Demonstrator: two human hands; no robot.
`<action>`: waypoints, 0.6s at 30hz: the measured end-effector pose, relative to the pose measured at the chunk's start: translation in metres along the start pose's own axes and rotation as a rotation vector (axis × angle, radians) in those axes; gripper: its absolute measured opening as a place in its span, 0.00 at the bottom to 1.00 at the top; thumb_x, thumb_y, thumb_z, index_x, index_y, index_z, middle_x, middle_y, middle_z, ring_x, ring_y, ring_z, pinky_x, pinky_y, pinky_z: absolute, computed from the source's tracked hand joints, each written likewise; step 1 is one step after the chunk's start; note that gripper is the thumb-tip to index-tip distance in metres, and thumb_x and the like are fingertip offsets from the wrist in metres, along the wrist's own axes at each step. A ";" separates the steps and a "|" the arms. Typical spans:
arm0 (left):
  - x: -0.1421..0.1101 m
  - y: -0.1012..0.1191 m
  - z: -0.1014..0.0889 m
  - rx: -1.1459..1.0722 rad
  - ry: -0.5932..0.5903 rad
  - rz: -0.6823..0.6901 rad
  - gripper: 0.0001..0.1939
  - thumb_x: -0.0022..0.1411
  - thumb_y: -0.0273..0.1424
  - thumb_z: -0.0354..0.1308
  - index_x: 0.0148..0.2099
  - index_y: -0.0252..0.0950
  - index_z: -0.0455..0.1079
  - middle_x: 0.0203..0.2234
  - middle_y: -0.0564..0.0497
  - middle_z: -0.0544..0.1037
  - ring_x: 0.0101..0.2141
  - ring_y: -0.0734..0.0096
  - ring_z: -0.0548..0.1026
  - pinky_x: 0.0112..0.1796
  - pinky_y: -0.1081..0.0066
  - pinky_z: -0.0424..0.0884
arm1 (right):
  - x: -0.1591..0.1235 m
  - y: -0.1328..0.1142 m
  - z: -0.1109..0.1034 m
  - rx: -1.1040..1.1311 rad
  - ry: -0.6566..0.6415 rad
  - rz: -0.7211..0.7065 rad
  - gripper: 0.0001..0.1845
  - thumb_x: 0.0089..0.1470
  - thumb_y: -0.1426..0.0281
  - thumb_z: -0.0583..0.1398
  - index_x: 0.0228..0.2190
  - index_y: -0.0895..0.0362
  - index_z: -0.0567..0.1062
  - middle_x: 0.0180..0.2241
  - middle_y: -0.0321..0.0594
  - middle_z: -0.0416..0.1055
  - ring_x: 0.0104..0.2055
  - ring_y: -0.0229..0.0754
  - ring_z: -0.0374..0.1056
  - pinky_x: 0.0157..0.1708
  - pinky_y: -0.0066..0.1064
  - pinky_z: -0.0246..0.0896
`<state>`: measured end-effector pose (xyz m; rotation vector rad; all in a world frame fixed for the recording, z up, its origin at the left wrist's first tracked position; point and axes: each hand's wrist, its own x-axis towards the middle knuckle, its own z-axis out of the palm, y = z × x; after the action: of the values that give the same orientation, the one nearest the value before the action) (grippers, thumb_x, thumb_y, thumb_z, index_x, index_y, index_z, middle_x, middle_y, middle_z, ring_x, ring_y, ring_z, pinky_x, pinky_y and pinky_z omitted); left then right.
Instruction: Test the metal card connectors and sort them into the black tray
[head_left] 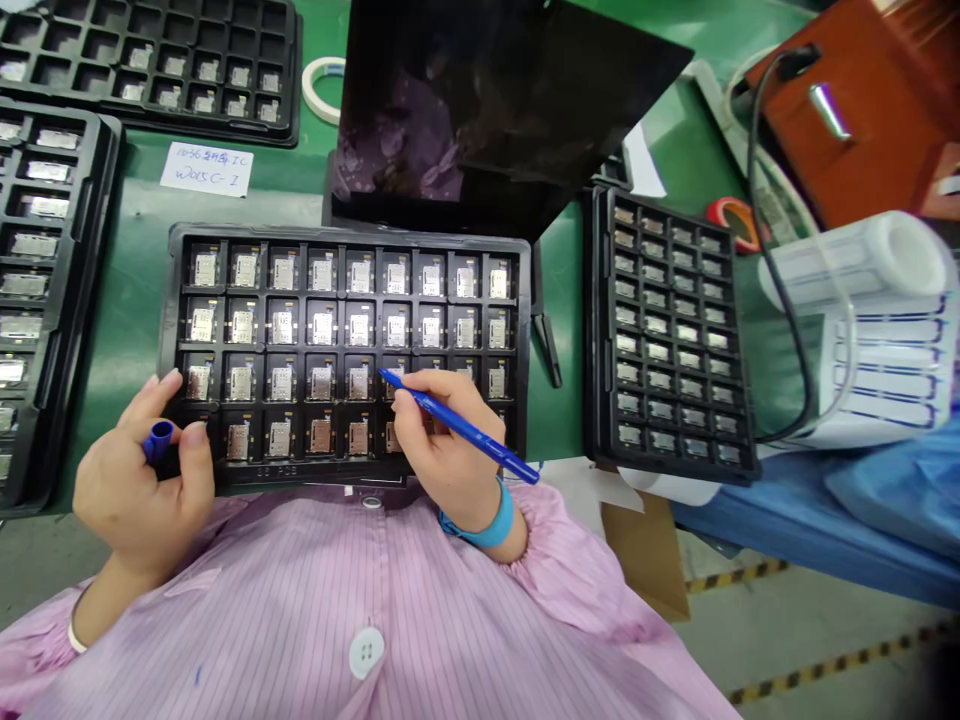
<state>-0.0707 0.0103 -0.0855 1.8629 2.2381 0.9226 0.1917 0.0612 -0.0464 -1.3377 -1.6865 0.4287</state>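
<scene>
A black compartment tray (352, 240) lies in front of me, its pockets holding several small boards with silvery metal shields. My right hand (450, 440) is closed around a blue marker pen (472, 432), whose tip points at a board (358, 381) near the tray's middle. Whether the tip touches anything I cannot tell. Over the tray's lower left corner, my left hand (150, 470) has the blue pen cap (158, 440) between its curled fingers, open end up. Some lower right pockets are hidden behind my right hand.
A dark screen (480, 120) stands behind the tray. Filled trays are at the right (667, 340), far left (105, 250) and top left (292, 70). A handwritten label (206, 169), white tape roll (319, 90), black tweezers (549, 350), a label roll (862, 260) and a cable (752, 180) lie around.
</scene>
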 end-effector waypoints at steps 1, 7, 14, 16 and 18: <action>0.001 0.003 -0.001 0.047 0.049 0.052 0.20 0.63 0.33 0.59 0.57 0.36 0.68 0.51 0.40 0.77 0.51 0.52 0.75 0.43 0.60 0.68 | 0.001 -0.001 0.002 0.000 -0.012 -0.009 0.06 0.56 0.75 0.60 0.36 0.52 0.72 0.32 0.35 0.76 0.32 0.39 0.74 0.32 0.33 0.70; 0.007 0.010 0.000 0.091 0.181 0.200 0.21 0.61 0.31 0.61 0.57 0.37 0.70 0.49 0.43 0.79 0.44 0.55 0.80 0.39 0.64 0.71 | 0.006 -0.004 0.011 -0.037 -0.068 -0.015 0.04 0.57 0.74 0.59 0.35 0.53 0.72 0.30 0.34 0.75 0.30 0.38 0.73 0.32 0.32 0.70; 0.012 0.012 0.002 0.023 0.213 0.284 0.17 0.59 0.28 0.62 0.52 0.36 0.71 0.47 0.43 0.80 0.44 0.52 0.80 0.36 0.64 0.70 | 0.005 -0.007 0.016 -0.019 0.005 -0.064 0.07 0.56 0.75 0.60 0.37 0.53 0.72 0.31 0.35 0.75 0.32 0.38 0.74 0.33 0.33 0.71; 0.013 0.013 0.002 0.007 0.202 0.293 0.17 0.59 0.27 0.63 0.51 0.36 0.71 0.48 0.43 0.80 0.46 0.51 0.79 0.37 0.63 0.71 | 0.006 -0.010 0.019 -0.011 -0.023 -0.061 0.06 0.56 0.75 0.60 0.36 0.53 0.72 0.31 0.35 0.75 0.32 0.39 0.74 0.33 0.33 0.72; 0.013 0.013 0.001 -0.010 0.202 0.300 0.18 0.59 0.27 0.62 0.52 0.36 0.70 0.48 0.43 0.80 0.46 0.51 0.79 0.37 0.63 0.71 | 0.007 -0.013 0.024 -0.001 -0.052 -0.062 0.06 0.56 0.75 0.59 0.36 0.53 0.72 0.32 0.35 0.75 0.32 0.39 0.74 0.33 0.33 0.71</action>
<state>-0.0624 0.0235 -0.0762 2.2344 2.0842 1.2134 0.1649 0.0692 -0.0457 -1.2815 -1.7668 0.4299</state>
